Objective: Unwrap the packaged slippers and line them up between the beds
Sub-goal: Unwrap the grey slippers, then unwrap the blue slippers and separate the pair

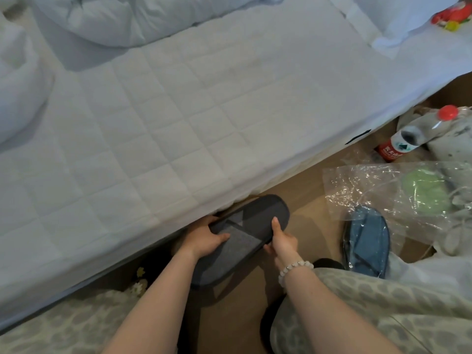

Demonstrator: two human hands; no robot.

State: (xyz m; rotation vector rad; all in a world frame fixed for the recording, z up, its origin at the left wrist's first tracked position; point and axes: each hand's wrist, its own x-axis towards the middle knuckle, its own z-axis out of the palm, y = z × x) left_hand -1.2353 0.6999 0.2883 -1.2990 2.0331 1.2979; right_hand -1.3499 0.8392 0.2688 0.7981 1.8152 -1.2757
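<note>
Dark grey against the brown floor (309,200): holds an unwrapped slipper (258,213) in both hands, low beside the edge of the bed (158,129), slanted, with one rounded end toward the mattress side and the other toward the knees. Cannot tell whether one slipper or a flat stacked pair. Grips its left edge with the left hand (205,242), thumb laid across the lighter grey strap on top, fingers curled round the far rim. Pinches its right edge with the right hand (282,242), thumb upright against the rim, remaining fingers tucked underneath and clamped on the fabric. Wears a pale bead bracelet (293,269) on the right wrist and light patterned trousers (383,315) over both knees. Further right on the floor, just beside the right knee, a blue pair of slippers (365,241) sealed in clear film. Overlapping its far end, a crumpled clear plastic bag (362,185) with something pale green (424,192) showing through. Beyond that, near the bed's side, a water bottle (408,139) with red cap and red label, lying tilted. On the bed, a white quilted cover, a rumpled white duvet (122,19) along the far side, and a red and yellow packet (450,16) at the far right corner.
</note>
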